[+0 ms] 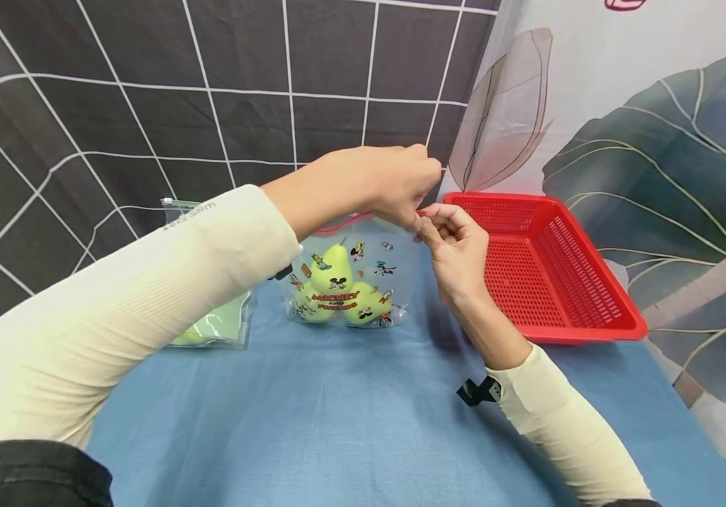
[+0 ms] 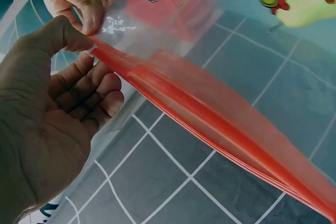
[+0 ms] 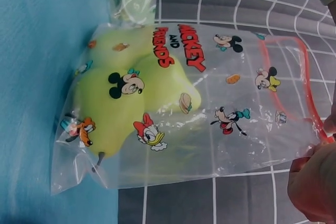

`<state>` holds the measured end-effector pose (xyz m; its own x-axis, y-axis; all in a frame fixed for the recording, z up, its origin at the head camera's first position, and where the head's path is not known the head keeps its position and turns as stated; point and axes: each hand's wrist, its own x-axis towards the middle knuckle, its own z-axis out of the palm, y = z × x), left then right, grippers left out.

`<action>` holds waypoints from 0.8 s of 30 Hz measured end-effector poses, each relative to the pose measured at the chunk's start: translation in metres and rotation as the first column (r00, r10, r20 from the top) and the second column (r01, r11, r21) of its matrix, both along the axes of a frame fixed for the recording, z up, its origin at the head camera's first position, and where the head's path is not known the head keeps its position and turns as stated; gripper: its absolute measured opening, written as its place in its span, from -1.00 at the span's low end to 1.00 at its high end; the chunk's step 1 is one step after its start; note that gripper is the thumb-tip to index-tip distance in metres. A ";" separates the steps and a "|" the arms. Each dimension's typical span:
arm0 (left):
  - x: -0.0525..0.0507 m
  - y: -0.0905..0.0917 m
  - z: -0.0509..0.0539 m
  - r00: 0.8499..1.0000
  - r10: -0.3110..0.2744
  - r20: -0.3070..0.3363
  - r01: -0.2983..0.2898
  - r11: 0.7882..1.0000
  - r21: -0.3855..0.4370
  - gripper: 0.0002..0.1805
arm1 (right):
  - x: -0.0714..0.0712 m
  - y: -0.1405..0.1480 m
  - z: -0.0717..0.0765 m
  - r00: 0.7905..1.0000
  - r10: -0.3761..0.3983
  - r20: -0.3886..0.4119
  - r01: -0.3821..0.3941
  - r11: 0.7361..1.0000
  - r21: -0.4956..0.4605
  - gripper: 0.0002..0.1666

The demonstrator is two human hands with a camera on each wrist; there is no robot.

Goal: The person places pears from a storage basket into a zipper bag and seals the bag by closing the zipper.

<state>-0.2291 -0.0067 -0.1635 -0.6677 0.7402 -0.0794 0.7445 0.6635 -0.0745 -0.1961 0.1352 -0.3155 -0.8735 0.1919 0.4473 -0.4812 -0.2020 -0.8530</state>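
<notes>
A clear zip bag (image 1: 394, 257) printed with cartoon figures stands upright on the blue cloth, several green pears (image 3: 107, 114) at its bottom. Along its top runs a red zip strip (image 2: 199, 114), whose two edges gape apart over part of their length. My left hand (image 1: 397, 179) pinches the strip near its right end between thumb and index finger. Beside it, my right hand (image 1: 460, 250) pinches the same corner of the bag. In the right wrist view only part of a hand (image 3: 315, 184) shows at the right edge.
Left of the printed bag lies another clear bag (image 1: 236, 320) with something green inside, partly hidden by my left sleeve. A red plastic basket (image 1: 536, 271) stands to the right. Behind the table hangs a dark cloth (image 1: 242, 42) with a white grid.
</notes>
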 end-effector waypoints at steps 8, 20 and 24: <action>-0.004 -0.019 -0.003 0.999 0.028 0.038 -0.028 1.000 -0.012 -0.70 | 0.002 0.004 -0.003 1.000 -0.008 -0.004 0.007 1.000 -0.003 -0.59; -0.021 -0.084 -0.008 0.992 0.041 0.115 -0.057 0.989 0.135 -0.86 | 0.001 0.011 -0.002 1.000 -0.027 0.003 0.027 1.000 0.016 -0.60; -0.019 -0.104 -0.008 0.990 0.073 0.120 -0.092 0.983 0.161 -0.87 | 0.001 0.013 0.000 1.000 -0.030 -0.001 0.030 0.999 0.015 -0.60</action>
<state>-0.2478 -0.1103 -0.1720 -0.7205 0.6924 -0.0388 0.6842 0.7188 0.1232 -0.1953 0.1480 -0.3156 -0.8669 0.2115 0.4515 -0.4880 -0.1742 -0.8553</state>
